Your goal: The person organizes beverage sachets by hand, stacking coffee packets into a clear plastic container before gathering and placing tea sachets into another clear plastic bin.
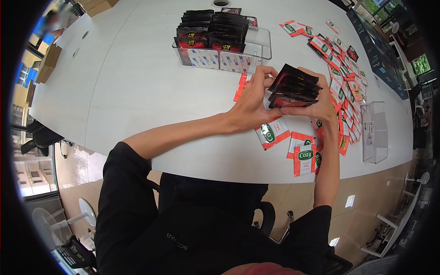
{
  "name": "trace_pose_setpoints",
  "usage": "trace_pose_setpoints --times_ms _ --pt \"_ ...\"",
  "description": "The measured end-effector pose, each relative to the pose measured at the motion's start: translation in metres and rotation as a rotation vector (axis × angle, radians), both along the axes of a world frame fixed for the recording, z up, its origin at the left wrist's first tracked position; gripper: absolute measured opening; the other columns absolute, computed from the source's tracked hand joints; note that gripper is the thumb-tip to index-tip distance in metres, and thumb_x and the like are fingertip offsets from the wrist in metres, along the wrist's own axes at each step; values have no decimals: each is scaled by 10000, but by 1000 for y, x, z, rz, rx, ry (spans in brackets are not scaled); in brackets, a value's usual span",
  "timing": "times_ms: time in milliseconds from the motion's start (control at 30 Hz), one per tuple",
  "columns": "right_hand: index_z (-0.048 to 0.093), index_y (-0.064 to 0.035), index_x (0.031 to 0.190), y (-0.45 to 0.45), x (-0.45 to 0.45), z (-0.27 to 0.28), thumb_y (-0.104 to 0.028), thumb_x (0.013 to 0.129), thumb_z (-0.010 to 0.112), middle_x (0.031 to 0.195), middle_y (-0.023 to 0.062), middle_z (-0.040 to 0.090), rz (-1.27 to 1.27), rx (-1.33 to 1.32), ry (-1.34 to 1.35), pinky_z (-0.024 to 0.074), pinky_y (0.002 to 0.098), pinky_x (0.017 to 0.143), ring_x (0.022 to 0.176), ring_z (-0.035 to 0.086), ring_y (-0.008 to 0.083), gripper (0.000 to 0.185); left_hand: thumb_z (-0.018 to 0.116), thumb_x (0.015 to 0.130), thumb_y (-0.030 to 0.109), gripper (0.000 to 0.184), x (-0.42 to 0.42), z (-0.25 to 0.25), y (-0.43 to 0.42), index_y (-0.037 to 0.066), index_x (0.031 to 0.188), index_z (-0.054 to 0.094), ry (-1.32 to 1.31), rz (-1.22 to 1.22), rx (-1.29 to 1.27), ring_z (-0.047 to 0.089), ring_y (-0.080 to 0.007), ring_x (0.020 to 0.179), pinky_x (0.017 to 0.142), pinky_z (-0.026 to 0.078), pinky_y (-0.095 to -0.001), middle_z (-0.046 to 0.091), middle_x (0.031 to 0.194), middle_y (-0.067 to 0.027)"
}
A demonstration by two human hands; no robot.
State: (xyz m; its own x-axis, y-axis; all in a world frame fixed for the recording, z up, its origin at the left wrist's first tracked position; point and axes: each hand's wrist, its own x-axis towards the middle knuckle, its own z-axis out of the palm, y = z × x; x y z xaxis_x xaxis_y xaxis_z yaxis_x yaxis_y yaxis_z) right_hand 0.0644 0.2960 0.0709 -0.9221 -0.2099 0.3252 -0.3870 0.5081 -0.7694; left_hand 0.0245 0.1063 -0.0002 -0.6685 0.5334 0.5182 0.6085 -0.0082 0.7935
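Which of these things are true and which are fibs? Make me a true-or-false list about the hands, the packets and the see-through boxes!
1. The left hand and the right hand hold a bunch of black packets. True.
2. The see-through box with blue-printed strips is full of oranges. False: it holds black packets in two rows side by side.
3. Cozy packets lie on the table. True.
4. The person's sleeves are bright yellow. False: the sleeves are black.
5. Another see-through box stands near the table's right edge. True.
6. All the Cozy packets are in one neat stack. False: they lie scattered and overlapping.
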Motion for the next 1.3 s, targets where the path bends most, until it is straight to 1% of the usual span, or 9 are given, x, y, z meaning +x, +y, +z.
trace_pose_setpoints --times_ms 200,333,433,600,800,900,1000,1100,1300 --pt "670 12 1060 6 2 -4 -162 512 935 944 62 718 -46 -131 -169 536 286 852 857 670 133 633 893 698 255 810 3 14 -3 6 1206 314 -114 -43 30 635 -218 1019 903 462 -341 668 1023 -164" --pt "667 9 1077 11 -2 -3 -157 494 940 972 76 725 -20 -108 -247 540 276 816 845 671 135 665 870 738 350 809 0 8 -2 -5 1213 319 -122 -63 18 637 -323 1020 856 506 -384 590 1100 -228" --pt "674 -2 1071 16 -2 -4 -163 475 946 957 72 719 -64 -54 -271 535 276 817 845 669 139 674 887 709 304 790 2 6 1 16 1226 363 -37 22 22 564 -215 957 831 452 -346 614 1040 -127" --pt "626 1 1094 56 -7 -24 -195 458 963 1020 79 677 -243 -105 -293 518 281 852 938 642 154 746 873 707 324 792 4 2 -23 39 1266 390 554 173 65 478 -276 1074 939 356 -421 522 1194 -131" --pt "563 14 1112 64 -5 -28 -173 496 951 1078 105 635 -410 -106 -215 532 300 864 978 642 168 752 943 593 334 878 -46 8 -115 62 1212 383 831 437 209 465 -228 1031 824 362 -389 464 1233 -154" --pt "554 18 1116 60 -5 -19 -80 549 888 1024 102 653 -319 -282 -216 542 294 847 955 653 173 665 974 534 346 1062 -76 21 -154 21 1281 293 753 634 -80 494 -246 1021 841 416 -385 393 1241 -142" --pt "548 17 1130 50 -6 -19 -2 591 809 974 91 667 -247 -495 -152 544 287 826 912 664 175 599 970 532 349 1177 -122 1 -165 5 1397 250 223 590 -85 451 -285 1224 1007 411 -428 378 1369 -178" --pt "548 5 1143 47 -12 -32 13 624 761 958 75 671 -283 -713 -44 532 285 814 875 666 170 561 969 534 249 1250 -140 16 -163 35 1496 200 -283 87 -131 464 -293 1305 1144 356 -424 439 1415 -193" --pt "571 -87 1190 42 -21 -40 -94 739 718 1076 23 637 -421 -905 39 488 310 919 991 618 141 475 967 521 200 1160 -135 20 -165 52 1456 297 -268 101 -198 520 -295 1245 1098 419 -420 541 1316 -155"
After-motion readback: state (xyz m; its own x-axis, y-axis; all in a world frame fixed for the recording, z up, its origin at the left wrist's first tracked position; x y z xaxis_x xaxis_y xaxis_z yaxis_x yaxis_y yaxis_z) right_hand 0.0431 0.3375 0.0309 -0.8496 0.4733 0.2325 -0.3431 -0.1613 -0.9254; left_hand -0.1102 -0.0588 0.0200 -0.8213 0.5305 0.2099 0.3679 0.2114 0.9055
